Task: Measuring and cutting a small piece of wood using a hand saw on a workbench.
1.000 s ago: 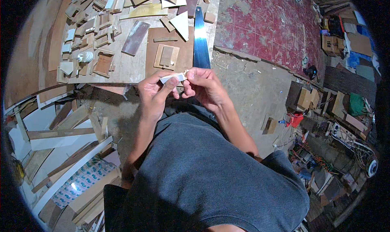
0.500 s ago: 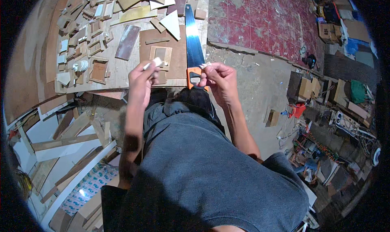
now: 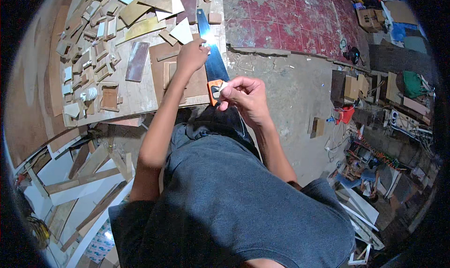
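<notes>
My left hand [image 3: 192, 57] reaches over the plywood worktop [image 3: 133, 99], its fingers closed on a small pale piece [image 3: 206, 48] beside the saw blade. My right hand [image 3: 243, 99] pinches a small light wooden scrap [image 3: 222, 87] above the orange-handled hand saw [image 3: 215, 71], whose handle is partly covered by that hand. Under my left arm lie a brown board [image 3: 157, 68] and a small layered rectangle of wood [image 3: 168, 78]. A white triangular piece [image 3: 182, 31] lies just beyond my left hand.
Many little wooden boxes and offcuts [image 3: 98, 57] crowd the worktop's left. A worn red tiled floor [image 3: 300, 19] is at upper right. Board scraps [image 3: 84, 183] pile at lower left. Cartons [image 3: 365, 19], cables and tools line the right, where a person [image 3: 370, 183] appears at lower right.
My hands were together on a piece, then separated. My left hand has since moved forward and right to the blade; my right hand has shifted slightly down. The view has shifted.
</notes>
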### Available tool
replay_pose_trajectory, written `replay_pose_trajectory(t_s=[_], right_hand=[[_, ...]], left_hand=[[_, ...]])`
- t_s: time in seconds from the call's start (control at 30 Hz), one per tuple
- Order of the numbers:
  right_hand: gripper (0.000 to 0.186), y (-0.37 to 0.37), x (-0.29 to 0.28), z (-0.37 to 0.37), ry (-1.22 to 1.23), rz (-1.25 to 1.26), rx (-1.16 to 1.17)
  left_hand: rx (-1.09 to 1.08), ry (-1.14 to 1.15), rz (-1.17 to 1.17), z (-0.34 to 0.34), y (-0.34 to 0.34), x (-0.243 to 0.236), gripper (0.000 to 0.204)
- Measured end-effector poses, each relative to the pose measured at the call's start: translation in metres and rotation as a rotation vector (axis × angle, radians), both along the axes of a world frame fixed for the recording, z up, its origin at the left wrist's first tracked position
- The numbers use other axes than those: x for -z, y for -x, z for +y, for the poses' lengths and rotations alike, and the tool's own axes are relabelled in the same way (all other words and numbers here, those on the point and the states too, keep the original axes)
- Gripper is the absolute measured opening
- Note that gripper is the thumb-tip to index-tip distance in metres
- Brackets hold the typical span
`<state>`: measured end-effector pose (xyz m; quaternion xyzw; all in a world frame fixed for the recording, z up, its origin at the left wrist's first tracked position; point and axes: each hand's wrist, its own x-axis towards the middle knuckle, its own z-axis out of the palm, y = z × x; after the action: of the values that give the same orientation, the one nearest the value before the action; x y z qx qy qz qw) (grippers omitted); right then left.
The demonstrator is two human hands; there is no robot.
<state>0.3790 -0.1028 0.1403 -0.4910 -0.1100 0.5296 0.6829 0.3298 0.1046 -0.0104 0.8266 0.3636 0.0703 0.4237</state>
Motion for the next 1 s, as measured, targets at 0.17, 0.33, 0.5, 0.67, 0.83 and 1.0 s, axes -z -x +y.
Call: replay_pose_trajectory(t_s=[0.17, 0.33, 0.5, 0.67, 0.83, 1.0], right_hand=[[0.009, -0.003, -0.001, 0.005, 0.041, -0.058, 0.001], [0.009, 0.003, -0.01, 0.012, 0.065, -0.087, -0.182], [0.012, 0.007, -0.012, 0.011, 0.018, 0.006, -0.258], [0.016, 0.01, -0.013, 0.014, 0.007, -0.049, -0.316], [0.015, 0.013, -0.016, 0.015, 0.002, 0.027, -0.331], [0.015, 0.016, -0.019, 0.014, -0.048, -0.008, -0.363]], left_hand=[[0.148, 0.748, -0.441, -0.028, 0.066, -0.14, 0.023], [0.154, 0.709, -0.469, -0.042, 0.102, -0.154, 0.018], [0.091, 0.925, -0.521, -0.048, 0.115, -0.159, 0.016], [0.01, 0.998, -0.574, -0.062, 0.122, -0.164, 0.017], [-0.004, 0.86, -0.599, -0.067, 0.128, -0.169, 0.017], [-0.08, 0.961, -0.649, -0.074, 0.137, -0.163, 0.017]])
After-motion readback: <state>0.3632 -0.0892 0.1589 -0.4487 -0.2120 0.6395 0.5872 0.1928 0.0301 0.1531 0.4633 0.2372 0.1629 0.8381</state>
